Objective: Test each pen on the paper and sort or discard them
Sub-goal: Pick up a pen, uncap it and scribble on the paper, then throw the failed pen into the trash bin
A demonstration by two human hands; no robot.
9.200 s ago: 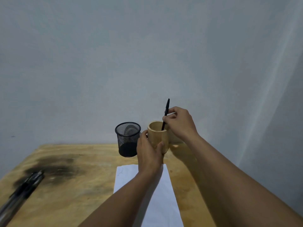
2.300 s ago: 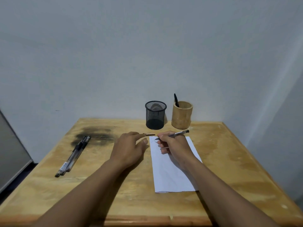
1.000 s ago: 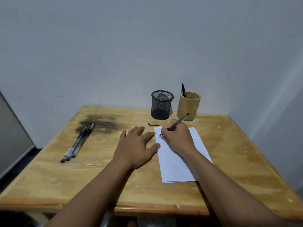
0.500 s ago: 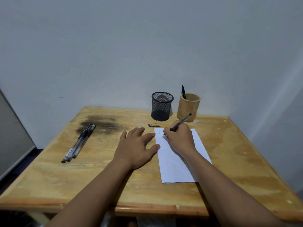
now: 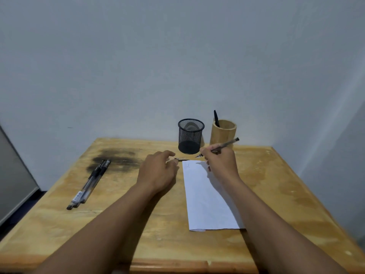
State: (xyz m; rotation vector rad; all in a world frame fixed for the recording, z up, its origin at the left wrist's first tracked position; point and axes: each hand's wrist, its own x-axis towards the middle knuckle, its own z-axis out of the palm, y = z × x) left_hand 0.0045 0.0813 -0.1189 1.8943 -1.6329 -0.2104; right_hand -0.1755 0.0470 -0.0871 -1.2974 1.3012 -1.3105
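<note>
My right hand [image 5: 220,162] grips a clear-barrelled pen [image 5: 225,145], its tip lifted just above the top edge of the white paper [image 5: 205,196]. A faint scribble shows at the paper's top left corner. My left hand [image 5: 158,172] reaches toward the small black pen cap [image 5: 182,159] lying on the table beside the paper's corner; its fingertips touch or nearly touch the cap. A black pen [image 5: 216,118] stands in the bamboo cup [image 5: 223,133]. The black mesh cup [image 5: 190,135] looks empty. Several pens [image 5: 88,183] lie together at the left.
The wooden table [image 5: 118,224] carries a dark burnt-looking stain [image 5: 118,158] at the back left. A pale wall rises right behind both cups. A grey panel [image 5: 13,180] stands left of the table. The table's front edge runs along the bottom of the view.
My right hand has lifted the pen tip off the paper and moved back toward the cups. My left hand has left its flat rest and slid forward to the pen cap.
</note>
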